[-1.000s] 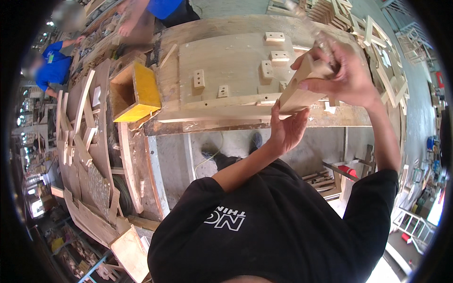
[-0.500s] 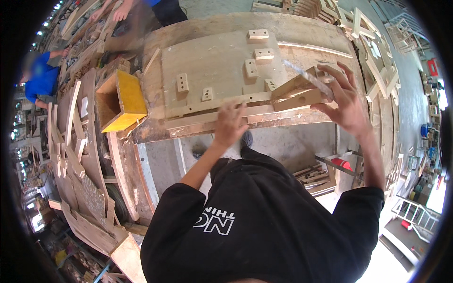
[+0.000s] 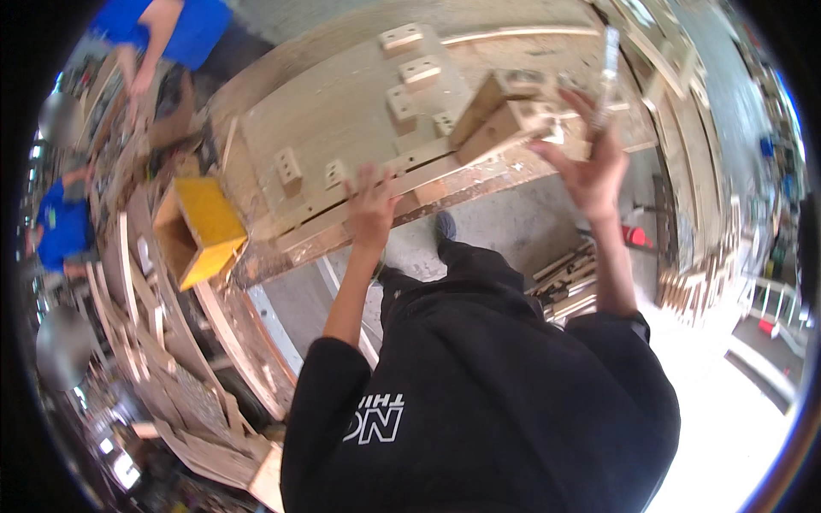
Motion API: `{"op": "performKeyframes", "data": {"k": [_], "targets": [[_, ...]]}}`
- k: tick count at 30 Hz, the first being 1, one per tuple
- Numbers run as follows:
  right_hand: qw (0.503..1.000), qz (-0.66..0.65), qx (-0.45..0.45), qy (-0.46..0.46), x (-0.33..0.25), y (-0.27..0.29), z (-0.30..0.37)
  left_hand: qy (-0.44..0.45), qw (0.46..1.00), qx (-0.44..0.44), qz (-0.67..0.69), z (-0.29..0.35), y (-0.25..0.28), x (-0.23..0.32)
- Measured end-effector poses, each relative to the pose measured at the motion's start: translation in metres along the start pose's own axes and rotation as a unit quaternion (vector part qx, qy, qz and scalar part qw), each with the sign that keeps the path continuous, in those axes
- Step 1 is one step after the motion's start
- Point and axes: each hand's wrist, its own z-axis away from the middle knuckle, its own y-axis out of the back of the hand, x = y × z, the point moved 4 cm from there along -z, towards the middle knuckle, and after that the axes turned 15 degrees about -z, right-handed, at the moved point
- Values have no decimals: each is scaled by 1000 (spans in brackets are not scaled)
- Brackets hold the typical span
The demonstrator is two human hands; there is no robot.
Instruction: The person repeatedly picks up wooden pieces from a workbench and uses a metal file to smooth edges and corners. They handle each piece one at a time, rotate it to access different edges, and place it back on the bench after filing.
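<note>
My left hand (image 3: 372,209) lies with fingers stretched over a long wooden strip (image 3: 329,224) along the near edge of a pale board (image 3: 342,111). Several small drilled wooden blocks (image 3: 400,104) stand on that board. At the strip's right end, a wooden clamp-like piece made of two thick bars (image 3: 503,128) sits at an angle. Just right of it is my right hand (image 3: 592,167), thumb apart, with a slim pale rod-shaped tool (image 3: 607,73) pointing up from its fingers. Blur hides what kind of tool it is.
A yellow-sided open wooden box (image 3: 214,227) stands at the bench's left end. Loose wood strips (image 3: 137,291) are piled on the left, with more frames (image 3: 663,64) at the far right. Co-workers in blue shirts (image 3: 64,222) are at the upper left. Cut pieces (image 3: 569,278) lie below the bench.
My view has turned, so the bench appears tilted. My right hand has drawn back from the clamp-like piece, and the slim tool has swung upright. My left hand remains at the strip.
</note>
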Motion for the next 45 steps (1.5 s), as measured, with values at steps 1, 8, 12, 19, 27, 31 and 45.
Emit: {"op": "performKeyframes", "data": {"k": [1, 8, 12, 19, 27, 31, 45], "targets": [[998, -42, 23, -40, 5, -8, 9, 36, 999, 3, 19, 5, 5, -1], [940, -215, 189, -188, 24, -36, 54, 401, 914, 23, 50, 111, 32, -144], [939, -192, 179, -221, 22, -46, 55, 405, 853, -31, 327, 118, 13, -160], [944, -125, 252, -174, 36, -56, 54, 436, 839, 4, 324, 103, 1, -135], [944, -128, 215, -215, 50, -62, 57, 180, 984, -8, -8, 72, 24, -101], [885, -285, 290, -225, 83, -85, 77, 37, 995, -69, -54, 45, -3, -61], [924, -190, 226, -242, 76, -99, 98, 39, 996, 53, -56, 50, 9, -46]]}}
